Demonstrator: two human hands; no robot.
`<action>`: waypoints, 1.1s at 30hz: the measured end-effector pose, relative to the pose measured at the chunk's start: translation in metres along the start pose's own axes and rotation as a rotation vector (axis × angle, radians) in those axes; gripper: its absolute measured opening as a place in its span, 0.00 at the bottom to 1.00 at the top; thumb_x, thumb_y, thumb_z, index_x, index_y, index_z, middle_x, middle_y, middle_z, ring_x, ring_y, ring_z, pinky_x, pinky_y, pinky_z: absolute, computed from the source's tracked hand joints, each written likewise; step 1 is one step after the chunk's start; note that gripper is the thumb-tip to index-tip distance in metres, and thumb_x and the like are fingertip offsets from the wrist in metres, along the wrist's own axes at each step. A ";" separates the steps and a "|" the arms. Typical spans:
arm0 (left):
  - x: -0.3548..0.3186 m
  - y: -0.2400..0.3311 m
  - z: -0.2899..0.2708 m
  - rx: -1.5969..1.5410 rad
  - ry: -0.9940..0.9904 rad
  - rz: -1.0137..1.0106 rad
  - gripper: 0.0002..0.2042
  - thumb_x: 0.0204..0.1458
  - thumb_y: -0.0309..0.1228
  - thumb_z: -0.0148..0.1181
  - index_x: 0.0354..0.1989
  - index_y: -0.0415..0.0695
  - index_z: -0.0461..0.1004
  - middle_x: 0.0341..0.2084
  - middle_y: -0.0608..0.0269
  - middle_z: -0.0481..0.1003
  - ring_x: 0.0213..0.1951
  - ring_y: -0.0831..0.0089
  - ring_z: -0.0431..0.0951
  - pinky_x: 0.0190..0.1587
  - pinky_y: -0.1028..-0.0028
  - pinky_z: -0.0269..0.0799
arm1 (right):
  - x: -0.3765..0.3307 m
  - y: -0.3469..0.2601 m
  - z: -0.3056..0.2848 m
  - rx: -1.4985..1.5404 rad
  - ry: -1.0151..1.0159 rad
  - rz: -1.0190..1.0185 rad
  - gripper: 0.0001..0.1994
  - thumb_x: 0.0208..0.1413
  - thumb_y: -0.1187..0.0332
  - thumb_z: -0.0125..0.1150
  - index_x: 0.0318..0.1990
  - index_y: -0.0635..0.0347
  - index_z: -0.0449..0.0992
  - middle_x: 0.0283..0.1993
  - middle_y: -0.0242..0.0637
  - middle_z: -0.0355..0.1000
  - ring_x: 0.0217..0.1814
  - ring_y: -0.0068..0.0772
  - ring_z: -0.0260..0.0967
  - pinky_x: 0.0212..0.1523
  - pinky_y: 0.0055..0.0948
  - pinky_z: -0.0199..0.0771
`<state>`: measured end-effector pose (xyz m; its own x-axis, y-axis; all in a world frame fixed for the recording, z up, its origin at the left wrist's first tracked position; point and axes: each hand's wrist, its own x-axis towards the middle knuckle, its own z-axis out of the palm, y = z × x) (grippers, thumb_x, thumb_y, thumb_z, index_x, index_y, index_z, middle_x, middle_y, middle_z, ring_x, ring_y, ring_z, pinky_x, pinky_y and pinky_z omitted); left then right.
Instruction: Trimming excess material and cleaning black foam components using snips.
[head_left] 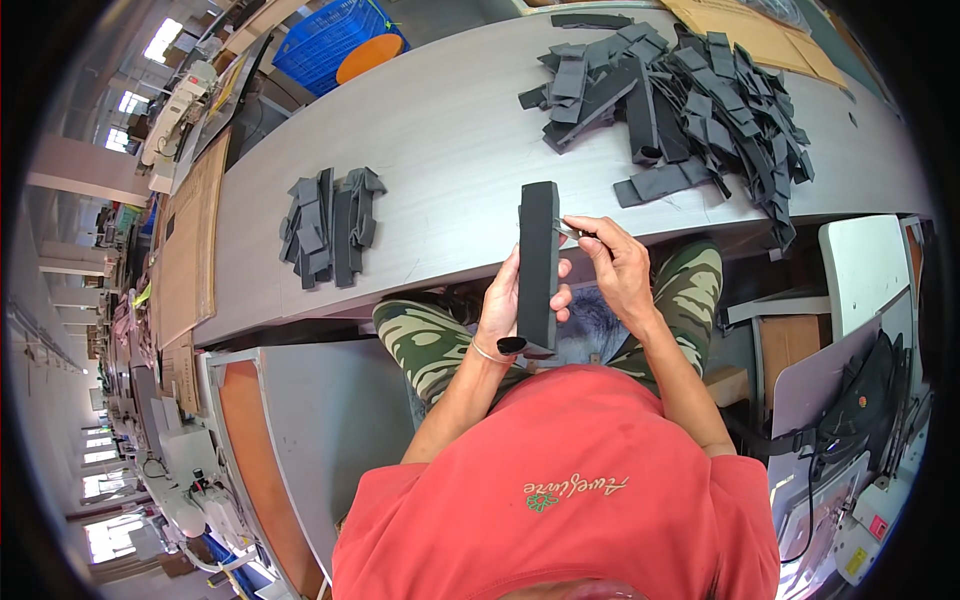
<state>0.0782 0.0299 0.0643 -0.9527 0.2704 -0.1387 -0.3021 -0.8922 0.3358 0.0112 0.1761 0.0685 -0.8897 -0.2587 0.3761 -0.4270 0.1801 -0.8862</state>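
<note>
Upright before my body is a long dark grey fabric strip (538,265), folded flat like a sleeve, with a black opening at its near end. My left hand (498,312) grips it from below, thumb along the left edge and fingertips showing at the right. Close to the strip's right edge, my right hand (622,275) pinches a small metal-tipped tool (569,230); the tip touches or nearly touches the fabric. Most of that tool is hidden by the fingers, so its exact kind is unclear.
On the grey table (440,170), a large heap of similar dark strips (700,110) lies at the far right. A smaller pile (330,225) is at the left. Beyond stand a blue crate (325,45) and an orange round stool top (370,58). Cardboard (190,240) borders the left side.
</note>
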 end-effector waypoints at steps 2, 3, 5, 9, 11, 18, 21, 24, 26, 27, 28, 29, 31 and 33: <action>-0.002 0.000 0.004 0.029 0.025 0.005 0.23 0.65 0.45 0.30 0.60 0.43 0.58 0.37 0.59 0.66 0.26 0.71 0.66 0.27 0.71 0.74 | 0.001 -0.002 -0.002 -0.011 -0.012 0.002 0.10 0.53 0.73 0.55 0.42 0.54 0.77 0.30 0.35 0.72 0.31 0.38 0.69 0.32 0.31 0.68; -0.002 -0.001 0.007 0.059 0.048 0.008 0.23 0.65 0.45 0.30 0.60 0.43 0.58 0.37 0.59 0.66 0.26 0.70 0.67 0.27 0.71 0.74 | 0.001 -0.003 -0.004 -0.105 -0.015 -0.043 0.10 0.53 0.74 0.55 0.42 0.54 0.77 0.31 0.35 0.72 0.30 0.38 0.69 0.31 0.31 0.68; -0.002 -0.002 0.009 0.099 0.059 0.015 0.23 0.65 0.45 0.31 0.60 0.43 0.58 0.37 0.59 0.66 0.26 0.70 0.67 0.27 0.71 0.74 | 0.000 -0.004 -0.004 -0.200 -0.018 -0.087 0.09 0.53 0.74 0.55 0.42 0.54 0.77 0.32 0.35 0.73 0.30 0.38 0.69 0.30 0.30 0.68; -0.005 -0.003 0.011 0.150 0.082 0.014 0.24 0.64 0.46 0.32 0.60 0.43 0.57 0.36 0.59 0.66 0.27 0.69 0.69 0.28 0.70 0.75 | -0.002 0.004 0.001 -0.284 0.090 -0.150 0.09 0.54 0.74 0.55 0.42 0.53 0.77 0.30 0.33 0.72 0.27 0.36 0.67 0.28 0.29 0.67; -0.007 -0.004 0.014 0.162 0.078 0.005 0.24 0.64 0.46 0.32 0.60 0.43 0.58 0.36 0.59 0.66 0.27 0.68 0.69 0.27 0.70 0.75 | -0.001 0.010 -0.002 -0.203 0.138 -0.108 0.10 0.55 0.73 0.55 0.43 0.53 0.77 0.28 0.32 0.71 0.25 0.33 0.66 0.27 0.27 0.66; -0.011 -0.007 -0.002 0.248 0.158 0.057 0.22 0.63 0.48 0.34 0.50 0.40 0.63 0.37 0.57 0.68 0.27 0.62 0.73 0.25 0.66 0.75 | 0.001 -0.017 -0.011 0.033 -0.051 0.168 0.12 0.54 0.73 0.57 0.47 0.57 0.75 0.31 0.34 0.70 0.28 0.24 0.66 0.31 0.24 0.67; -0.010 -0.009 0.002 0.323 0.168 0.087 0.23 0.63 0.49 0.35 0.46 0.38 0.65 0.33 0.55 0.69 0.25 0.62 0.74 0.24 0.66 0.75 | 0.001 -0.014 -0.003 -0.117 -0.078 -0.086 0.11 0.49 0.74 0.60 0.42 0.59 0.75 0.34 0.39 0.73 0.32 0.37 0.71 0.33 0.31 0.70; -0.011 -0.008 0.002 0.362 0.184 0.051 0.24 0.63 0.49 0.35 0.43 0.35 0.66 0.27 0.55 0.70 0.22 0.63 0.74 0.22 0.68 0.74 | 0.002 -0.012 -0.001 -0.218 -0.095 -0.154 0.11 0.48 0.74 0.61 0.41 0.58 0.76 0.32 0.37 0.72 0.32 0.38 0.70 0.33 0.32 0.69; -0.012 -0.006 0.002 0.375 0.186 0.045 0.23 0.63 0.48 0.36 0.43 0.36 0.65 0.25 0.55 0.71 0.22 0.65 0.75 0.22 0.70 0.75 | 0.003 -0.011 -0.001 -0.260 -0.101 -0.199 0.11 0.47 0.74 0.61 0.41 0.57 0.76 0.31 0.36 0.71 0.32 0.37 0.69 0.33 0.32 0.68; -0.013 -0.004 0.001 0.390 0.185 0.038 0.22 0.63 0.47 0.36 0.43 0.37 0.65 0.23 0.56 0.71 0.22 0.66 0.76 0.21 0.71 0.76 | 0.004 -0.011 -0.001 -0.305 -0.103 -0.244 0.11 0.47 0.73 0.62 0.40 0.56 0.77 0.29 0.35 0.71 0.31 0.37 0.68 0.33 0.33 0.67; -0.014 -0.002 0.001 0.388 0.187 0.038 0.22 0.63 0.47 0.36 0.43 0.37 0.65 0.23 0.56 0.71 0.22 0.66 0.76 0.21 0.71 0.76 | 0.005 -0.013 -0.002 -0.305 -0.105 -0.243 0.11 0.47 0.73 0.62 0.40 0.56 0.77 0.29 0.35 0.71 0.31 0.37 0.68 0.33 0.33 0.67; -0.015 0.001 0.000 0.440 0.173 0.011 0.22 0.63 0.47 0.36 0.43 0.37 0.65 0.24 0.56 0.71 0.21 0.67 0.75 0.21 0.72 0.76 | 0.006 -0.015 -0.004 -0.346 -0.127 -0.258 0.11 0.46 0.75 0.61 0.40 0.57 0.77 0.28 0.36 0.70 0.31 0.37 0.68 0.34 0.32 0.67; -0.017 0.007 0.000 0.490 0.162 -0.016 0.23 0.63 0.47 0.36 0.43 0.36 0.66 0.24 0.56 0.71 0.20 0.68 0.75 0.21 0.72 0.76 | 0.007 -0.016 -0.007 -0.388 -0.150 -0.270 0.12 0.45 0.76 0.61 0.40 0.58 0.77 0.27 0.37 0.70 0.31 0.37 0.68 0.35 0.32 0.67; -0.019 0.013 0.005 0.673 0.205 -0.045 0.26 0.63 0.50 0.35 0.37 0.34 0.68 0.16 0.54 0.71 0.16 0.70 0.72 0.20 0.73 0.73 | 0.009 -0.014 -0.010 -0.388 -0.168 -0.280 0.12 0.45 0.76 0.62 0.40 0.57 0.78 0.26 0.35 0.69 0.30 0.36 0.67 0.35 0.31 0.66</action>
<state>0.0920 0.0154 0.0760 -0.9332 0.1694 -0.3168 -0.3593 -0.4461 0.8197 0.0075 0.1804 0.0874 -0.7078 -0.4907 0.5081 -0.7025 0.4131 -0.5795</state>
